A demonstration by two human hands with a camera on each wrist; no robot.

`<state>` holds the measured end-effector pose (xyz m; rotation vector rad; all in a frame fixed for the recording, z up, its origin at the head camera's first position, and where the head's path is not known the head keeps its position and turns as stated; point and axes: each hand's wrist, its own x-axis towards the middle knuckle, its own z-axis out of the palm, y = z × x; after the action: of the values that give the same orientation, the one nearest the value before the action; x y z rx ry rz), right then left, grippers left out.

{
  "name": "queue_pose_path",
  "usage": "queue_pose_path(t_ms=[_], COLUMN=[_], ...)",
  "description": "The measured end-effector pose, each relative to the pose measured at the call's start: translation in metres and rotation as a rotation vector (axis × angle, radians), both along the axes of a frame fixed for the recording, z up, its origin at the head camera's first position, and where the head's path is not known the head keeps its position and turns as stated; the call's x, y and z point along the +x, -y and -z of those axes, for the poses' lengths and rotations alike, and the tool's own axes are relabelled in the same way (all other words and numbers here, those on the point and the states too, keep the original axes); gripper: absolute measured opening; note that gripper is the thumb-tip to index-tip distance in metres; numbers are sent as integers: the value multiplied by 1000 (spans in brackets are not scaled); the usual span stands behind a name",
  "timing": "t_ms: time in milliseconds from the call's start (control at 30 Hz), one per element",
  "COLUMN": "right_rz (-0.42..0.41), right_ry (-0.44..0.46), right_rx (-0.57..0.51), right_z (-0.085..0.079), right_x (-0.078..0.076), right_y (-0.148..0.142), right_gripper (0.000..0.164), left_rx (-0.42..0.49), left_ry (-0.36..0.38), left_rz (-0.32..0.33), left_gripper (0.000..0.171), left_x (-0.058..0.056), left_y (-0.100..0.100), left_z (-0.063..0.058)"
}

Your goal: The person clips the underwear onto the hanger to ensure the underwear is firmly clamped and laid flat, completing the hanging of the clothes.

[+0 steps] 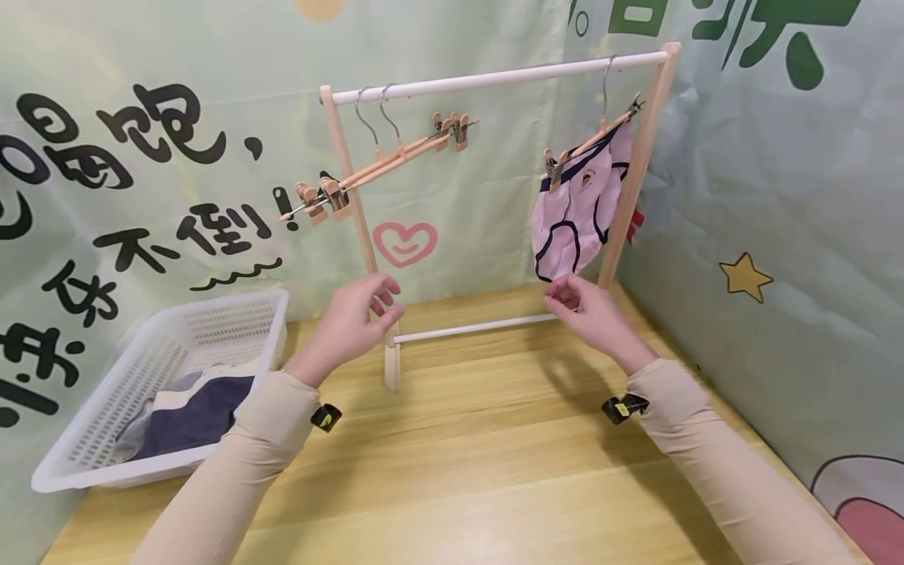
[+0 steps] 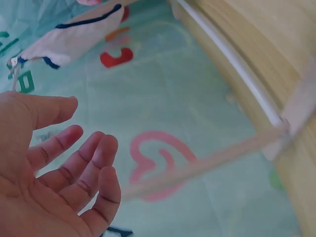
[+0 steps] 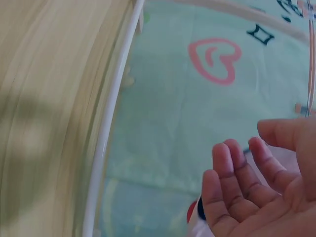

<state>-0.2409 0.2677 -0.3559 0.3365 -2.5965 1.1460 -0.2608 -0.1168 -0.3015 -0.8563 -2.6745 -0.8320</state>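
Observation:
Pink underpants [image 1: 575,208] with dark navy trim hang from a clip hanger [image 1: 600,137] at the right end of the rack's top rail. Just below their lower hem is my right hand [image 1: 589,310], fingers loosely bent and holding nothing. My left hand [image 1: 353,318] hovers in front of the rack's left post, its fingers relaxed with nothing between them, as the left wrist view shows too. Two bare clip hangers [image 1: 391,161] with peach clips hang side by side at the rail's left end, above my left hand.
The drying rack [image 1: 494,81] has wooden posts and a white lower bar [image 1: 473,326]. A white basket [image 1: 275,329] at the left holds folded cloth [image 1: 191,412] in navy, cream and grey. Printed fabric walls stand behind and to the right of the wooden table [image 1: 452,471].

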Motion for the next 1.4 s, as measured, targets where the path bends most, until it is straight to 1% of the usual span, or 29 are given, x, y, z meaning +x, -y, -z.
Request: queue_pose_path(t_ms=[133, 233, 333, 467, 633, 767, 867, 967, 1233, 1400], right_rz=[-79, -113, -143, -206, -292, -353, -376, -392, -462, -493], right_ry=[9, 23, 24, 36, 74, 108, 145, 172, 178, 181], right_rx=[37, 56, 51, 37, 57, 71, 92, 121, 203, 240], right_z=[3, 5, 7, 9, 15, 21, 26, 31, 41, 45], right_x=[-1, -1, -2, -3, -7, -9, -9, -7, -2, 0], right_y=[19, 33, 49, 69, 94, 112, 124, 135, 164, 177], right_gripper=[24, 25, 23, 20, 18, 17, 17, 18, 20, 23], left_rx=[-21, -39, -44, -40, -46, -67, -90, -111, -168, -242], left_ry=[-11, -22, -26, -13, 30, 37, 29, 36, 65, 91], left_rz=[-30, -60, -95, -128, -166, -201, -219, -248, -317, -369], left_gripper=[20, 20, 19, 18, 19, 20, 20, 21, 20, 23], left_x=[6, 9, 11, 15, 22, 27, 29, 31, 32, 32], left_y=[26, 43, 58, 76, 99, 117, 131, 146, 185, 203], left_z=[7, 11, 14, 17, 21, 24, 28, 33, 48, 51])
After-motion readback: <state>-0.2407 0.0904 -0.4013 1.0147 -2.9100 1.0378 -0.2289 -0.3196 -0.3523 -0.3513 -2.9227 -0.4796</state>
